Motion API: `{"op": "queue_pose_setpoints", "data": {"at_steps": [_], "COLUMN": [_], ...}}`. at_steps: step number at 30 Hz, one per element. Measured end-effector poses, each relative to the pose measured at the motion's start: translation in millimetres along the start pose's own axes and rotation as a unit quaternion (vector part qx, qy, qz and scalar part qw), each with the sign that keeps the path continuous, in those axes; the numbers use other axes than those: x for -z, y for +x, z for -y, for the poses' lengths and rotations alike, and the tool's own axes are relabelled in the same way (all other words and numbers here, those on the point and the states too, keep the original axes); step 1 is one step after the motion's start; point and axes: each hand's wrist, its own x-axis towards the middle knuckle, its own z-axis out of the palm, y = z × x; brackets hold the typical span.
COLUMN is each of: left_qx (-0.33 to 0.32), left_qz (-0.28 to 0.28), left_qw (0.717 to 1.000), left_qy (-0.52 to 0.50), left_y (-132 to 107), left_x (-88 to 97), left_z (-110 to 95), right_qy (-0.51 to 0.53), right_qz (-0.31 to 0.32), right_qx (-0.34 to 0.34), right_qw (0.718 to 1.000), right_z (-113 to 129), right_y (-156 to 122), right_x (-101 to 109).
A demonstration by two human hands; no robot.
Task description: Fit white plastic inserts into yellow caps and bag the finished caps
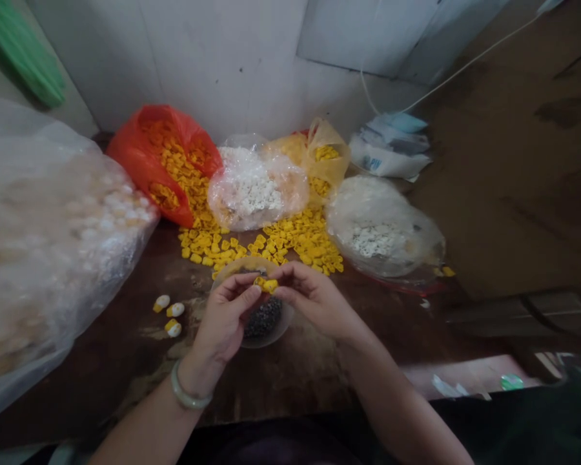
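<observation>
My left hand [227,316] and my right hand [310,298] meet over a shallow clear bowl [283,323] holding small dark pieces. Both pinch one small yellow plastic part [266,283] between their fingertips, just above the bowl. A pale green bangle sits on my left wrist. Behind the bowl lies a heap of loose yellow parts [271,242] on the dark brown table [126,349]. Three joined white-and-yellow pieces [170,314] lie on the table to the left of my left hand.
A big clear bag of pale pieces [43,252] fills the left side. At the back stand a red bag of yellow parts [167,161], a clear bag of white parts [256,187], a yellowish bag [324,158] and another clear bag of white parts [382,232]. A white wall rises behind.
</observation>
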Motion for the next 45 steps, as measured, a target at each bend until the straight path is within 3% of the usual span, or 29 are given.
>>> {"op": "queue_pose_setpoints", "data": {"at_steps": [5,10,16,25,30,33,39,42,45], "left_qx": [-0.009,-0.010,-0.012,-0.061,-0.114,-0.177,-0.263,-0.243,-0.186], "left_qz": [-0.011,-0.012,-0.030,-0.032,-0.017,-0.020,-0.031,-0.022,-0.002], "left_qw": [1.000,1.000,0.999,0.996,0.990,0.974,0.938,0.943,0.962], "left_qy": [-0.007,0.003,0.010,0.049,0.086,0.141,0.225,0.225,0.201], "left_y": [0.5,-2.0,-3.7,-4.9,-6.9,-9.4,-15.8,-14.2,-9.5], "left_x": [-0.6,-3.7,-4.1,-2.1,0.6,2.8,0.2,-0.7,0.6], "left_z": [-1.5,-1.8,-2.1,-1.4,2.1,2.5,-3.5,-2.4,1.1], "right_qy": [-0.149,-0.095,-0.082,-0.137,0.036,0.141,0.187,0.156,-0.003], "right_qz": [-0.097,-0.127,-0.137,-0.134,-0.112,-0.109,-0.166,-0.146,-0.144], "right_qx": [0.086,0.062,0.029,0.054,0.008,-0.024,-0.004,-0.001,0.013], "right_qw": [0.980,0.985,0.987,0.980,0.993,0.984,0.968,0.977,0.990], "right_z": [-7.4,-8.9,-0.7,-1.1,-7.5,-11.6,-20.5,-23.4,-31.3], "right_y": [-2.7,-3.4,0.8,0.4,-6.4,-10.0,-9.1,-12.3,-23.8], "right_x": [-15.1,-17.5,-23.1,-24.9,-34.3,-47.0,-71.7,-64.0,-27.3]}}
